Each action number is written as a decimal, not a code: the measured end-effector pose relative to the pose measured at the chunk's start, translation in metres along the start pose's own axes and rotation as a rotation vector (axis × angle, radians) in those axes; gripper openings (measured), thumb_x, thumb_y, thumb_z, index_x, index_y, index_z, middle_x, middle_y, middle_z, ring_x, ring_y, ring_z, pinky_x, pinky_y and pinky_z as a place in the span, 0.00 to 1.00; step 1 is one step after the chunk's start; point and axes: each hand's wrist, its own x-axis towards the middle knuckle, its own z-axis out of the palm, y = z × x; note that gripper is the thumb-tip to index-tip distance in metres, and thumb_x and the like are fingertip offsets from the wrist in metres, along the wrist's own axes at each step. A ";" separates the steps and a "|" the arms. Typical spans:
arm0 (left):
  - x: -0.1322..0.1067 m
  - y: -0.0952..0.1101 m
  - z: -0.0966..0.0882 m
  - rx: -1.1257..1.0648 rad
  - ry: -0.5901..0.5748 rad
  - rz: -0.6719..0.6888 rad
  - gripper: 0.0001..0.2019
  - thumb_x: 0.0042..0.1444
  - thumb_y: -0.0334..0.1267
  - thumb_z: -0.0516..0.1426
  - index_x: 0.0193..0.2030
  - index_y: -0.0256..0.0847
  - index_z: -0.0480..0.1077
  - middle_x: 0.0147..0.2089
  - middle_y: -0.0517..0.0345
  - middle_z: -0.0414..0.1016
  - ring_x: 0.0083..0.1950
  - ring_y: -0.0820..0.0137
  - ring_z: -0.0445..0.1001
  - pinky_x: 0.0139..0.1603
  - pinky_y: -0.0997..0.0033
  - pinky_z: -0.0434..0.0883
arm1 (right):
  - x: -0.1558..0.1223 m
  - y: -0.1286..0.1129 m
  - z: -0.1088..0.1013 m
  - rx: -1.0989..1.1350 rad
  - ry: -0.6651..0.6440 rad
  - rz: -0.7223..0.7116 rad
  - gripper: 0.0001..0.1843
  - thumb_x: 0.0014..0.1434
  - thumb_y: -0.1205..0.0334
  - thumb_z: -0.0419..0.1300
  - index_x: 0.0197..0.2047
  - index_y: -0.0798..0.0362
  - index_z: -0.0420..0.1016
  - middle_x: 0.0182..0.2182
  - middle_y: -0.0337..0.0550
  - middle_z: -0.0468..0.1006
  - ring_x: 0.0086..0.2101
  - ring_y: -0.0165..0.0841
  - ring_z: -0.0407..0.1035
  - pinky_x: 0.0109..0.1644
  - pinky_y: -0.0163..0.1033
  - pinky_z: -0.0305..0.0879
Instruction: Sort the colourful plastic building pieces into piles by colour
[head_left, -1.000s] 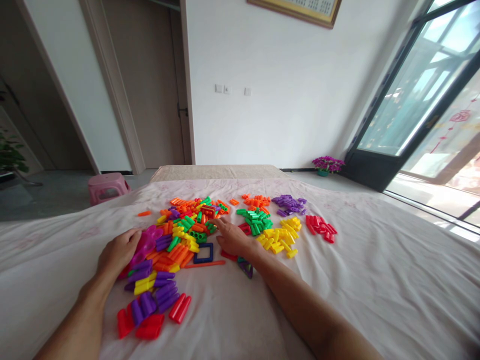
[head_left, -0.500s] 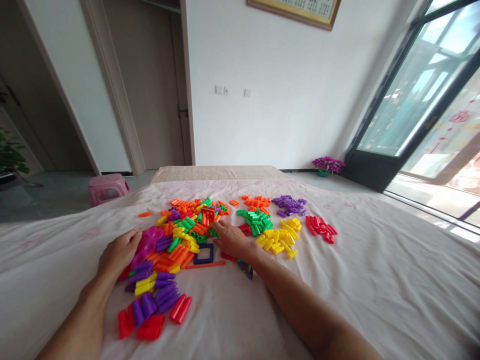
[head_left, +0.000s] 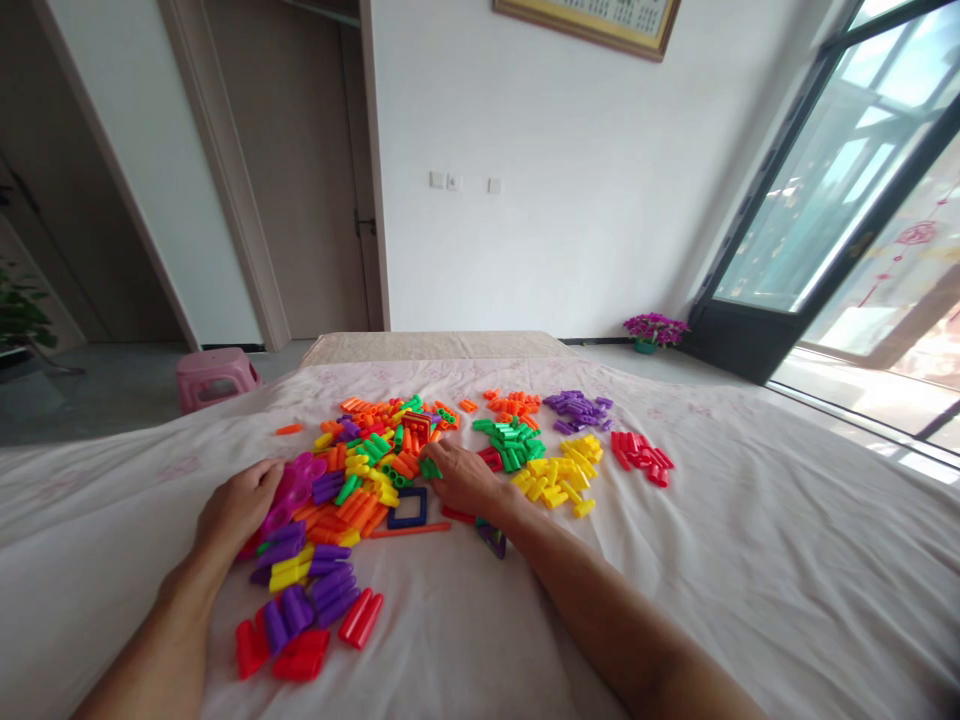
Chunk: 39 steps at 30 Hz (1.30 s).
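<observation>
At the left edge of a mixed heap of plastic toy pieces (head_left: 360,500), my left hand (head_left: 238,505) is closed on a magenta scalloped plastic piece (head_left: 295,487); its full shape is partly covered. My right hand (head_left: 466,478) reaches to the heap's right side, its fingertips closed on a green toy piece (head_left: 430,468). Just below those fingers lies a dark blue square frame (head_left: 407,494). An orange stick (head_left: 412,530) rests in front of the frame. Under my right wrist a dark triangular frame (head_left: 492,541) is partly hidden.
Right of my right hand lie piles sorted by colour: green (head_left: 514,443), orange (head_left: 514,404), purple (head_left: 577,410), yellow (head_left: 559,475) and red (head_left: 642,455). Loose red pieces (head_left: 301,656) lie nearest me. All rest on a wrinkled pale cloth (head_left: 735,560). A pink stool (head_left: 217,365) stands beyond.
My right hand has shifted very slightly, and the green piece at its fingertips shows a little more. My left hand and the piles look the same.
</observation>
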 end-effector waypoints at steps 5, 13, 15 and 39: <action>-0.001 0.001 -0.001 0.011 -0.002 -0.009 0.28 0.70 0.56 0.45 0.60 0.51 0.81 0.60 0.51 0.83 0.52 0.55 0.79 0.44 0.66 0.69 | 0.000 0.003 0.003 0.046 0.012 0.001 0.24 0.61 0.71 0.58 0.61 0.52 0.70 0.56 0.51 0.76 0.51 0.40 0.73 0.47 0.39 0.67; 0.000 -0.002 0.001 -0.020 0.027 0.020 0.26 0.69 0.55 0.48 0.58 0.50 0.83 0.59 0.51 0.84 0.51 0.55 0.80 0.45 0.65 0.70 | 0.000 0.004 0.004 0.066 0.018 0.018 0.24 0.62 0.69 0.58 0.61 0.52 0.71 0.56 0.51 0.76 0.51 0.40 0.73 0.49 0.40 0.68; 0.000 -0.002 0.001 -0.021 0.027 0.017 0.26 0.69 0.55 0.47 0.58 0.51 0.82 0.59 0.51 0.83 0.51 0.55 0.80 0.45 0.66 0.70 | -0.001 0.003 0.004 0.061 0.016 0.020 0.24 0.62 0.69 0.58 0.62 0.52 0.71 0.56 0.51 0.76 0.52 0.40 0.73 0.49 0.40 0.68; -0.003 0.004 -0.002 -0.018 0.020 0.007 0.27 0.69 0.55 0.47 0.59 0.49 0.83 0.59 0.49 0.84 0.52 0.53 0.80 0.45 0.64 0.70 | 0.008 0.023 0.001 0.372 0.217 0.152 0.17 0.61 0.71 0.61 0.52 0.52 0.81 0.39 0.42 0.85 0.39 0.35 0.78 0.44 0.36 0.68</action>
